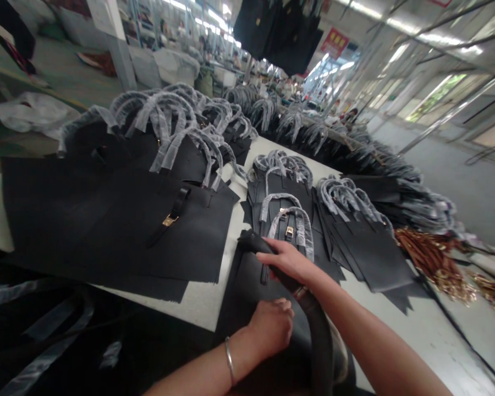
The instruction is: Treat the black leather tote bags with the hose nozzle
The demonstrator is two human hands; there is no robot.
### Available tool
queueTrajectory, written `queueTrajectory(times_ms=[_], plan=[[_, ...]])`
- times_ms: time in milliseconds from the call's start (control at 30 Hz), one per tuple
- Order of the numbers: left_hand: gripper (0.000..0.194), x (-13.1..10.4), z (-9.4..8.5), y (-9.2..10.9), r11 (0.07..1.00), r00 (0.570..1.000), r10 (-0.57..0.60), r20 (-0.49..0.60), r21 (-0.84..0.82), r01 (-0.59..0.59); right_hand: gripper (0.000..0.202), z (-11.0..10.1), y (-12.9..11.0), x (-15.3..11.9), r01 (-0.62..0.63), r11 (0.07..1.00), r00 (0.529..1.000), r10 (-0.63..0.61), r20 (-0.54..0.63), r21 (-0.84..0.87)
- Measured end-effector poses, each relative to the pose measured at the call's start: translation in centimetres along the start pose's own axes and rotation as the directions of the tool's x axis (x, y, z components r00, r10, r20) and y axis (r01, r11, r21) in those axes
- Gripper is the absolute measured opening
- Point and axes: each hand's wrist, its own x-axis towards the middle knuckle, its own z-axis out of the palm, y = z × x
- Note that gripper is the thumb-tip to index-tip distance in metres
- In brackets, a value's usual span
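Note:
My right hand (291,261) is wrapped round a thick black hose (319,324) that runs up from the lower edge. The dark front end of the hose rests over a black leather bag panel (243,280). Below it, my left hand (272,324), with a silver bangle at the wrist, is closed in a fist against the same panel. What its curled fingers hold, if anything, is hidden. Just beyond my right hand lie plastic-wrapped bag handles (289,214) and a small black strap with a gold buckle (289,232).
Large black panels with wrapped handles (119,220) cover the table's left side. Another stack of panels (371,253) lies right of centre. Brown straps with gold hardware (437,261) sit at the far right. Black pieces (278,33) hang overhead.

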Motion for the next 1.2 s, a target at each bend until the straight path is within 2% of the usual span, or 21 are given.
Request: queueTrajectory(times_ms=[100, 200, 267, 333, 433, 500, 567, 667, 733, 867, 933, 1100, 1133, 1200], plan=[[0.019, 0.4, -0.3, -0.1, 0.986, 0.988, -0.155, -0.023, -0.056, 0.154, 0.051, -2.7, 1.2, -2.8, 0.003, 1.0, 0.988, -0.001, -0.153, 0.018], [0.02, 2.2, -1.2, -1.4, 0.938, 0.941, -0.336, -0.04, -0.105, 0.33, 0.06, -5.2, 3.6, -6.3, -0.057, 0.997, 0.954, 0.068, -0.291, 0.048], [0.02, 4.3, -2.4, -3.0, 0.92, 0.915, -0.39, -0.109, -0.1, 0.38, 0.063, -5.8, 5.8, -8.5, -0.089, 0.991, 0.933, 0.119, -0.34, 0.103], [0.025, 6.8, -3.8, -4.8, 0.927, 0.906, -0.373, -0.199, -0.051, 0.371, 0.067, -5.5, 8.2, -10.2, -0.118, 0.981, 0.913, 0.169, -0.371, 0.156], [0.035, 10.8, -5.6, -7.1, 0.958, 0.948, -0.237, -0.212, 0.11, 0.264, 0.073, -3.8, 11.5, -12.1, -0.147, 0.969, 0.893, 0.217, -0.395, 0.2], [0.038, 13.0, -6.3, -8.0, 0.956, 0.981, -0.122, -0.153, 0.246, 0.157, 0.073, -2.2, 13.2, -12.9, -0.14, 0.969, 0.887, 0.214, -0.409, 0.203], [0.032, 14.8, -6.6, -8.7, 0.929, 0.998, 0.003, -0.064, 0.37, 0.021, 0.073, -0.6, 14.3, -13.6, -0.125, 0.97, 0.887, 0.202, -0.415, 0.206], [0.023, 16.6, -7.0, -9.5, 0.861, 0.982, 0.163, 0.091, 0.473, -0.187, 0.072, 1.2, 15.2, -14.3, -0.113, 0.965, 0.895, 0.203, -0.397, 0.238], [0.02, 17.6, -7.5, -9.9, 0.814, 0.96, 0.236, 0.153, 0.509, -0.281, 0.071, 1.9, 15.4, -14.6, -0.112, 0.963, 0.891, 0.206, -0.405, 0.245], [0.018, 18.6, -8.8, -10.0, 0.701, 0.883, 0.418, 0.213, 0.542, -0.463, 0.07, 2.1, 15.6, -14.7, -0.145, 0.97, 0.86, 0.221, -0.46, 0.193], [0.02, 18.5, -9.5, -9.6, 0.671, 0.854, 0.457, 0.247, 0.534, -0.514, 0.071, 2.0, 15.7, -14.5, -0.173, 0.973, 0.846, 0.227, -0.483, 0.155], [0.016, 16.1, -11.0, -8.0, 0.707, 0.896, 0.345, 0.278, 0.551, -0.443, 0.069, 2.0, 15.6, -14.1, -0.221, 0.974, 0.814, 0.207, -0.543, 0.041], [0.012, 15.4, -11.2, -7.6, 0.737, 0.913, 0.305, 0.272, 0.54, -0.407, 0.069, 2.1, 15.6, -14.1, -0.227, 0.974, 0.81, 0.201, -0.55, 0.022], [0.008, 13.5, -11.5, -6.8, 0.858, 0.962, 0.161, 0.222, 0.45, -0.247, 0.069, 2.2, 15.5, -13.9, -0.234, 0.972, 0.806, 0.189, -0.56, -0.008]])
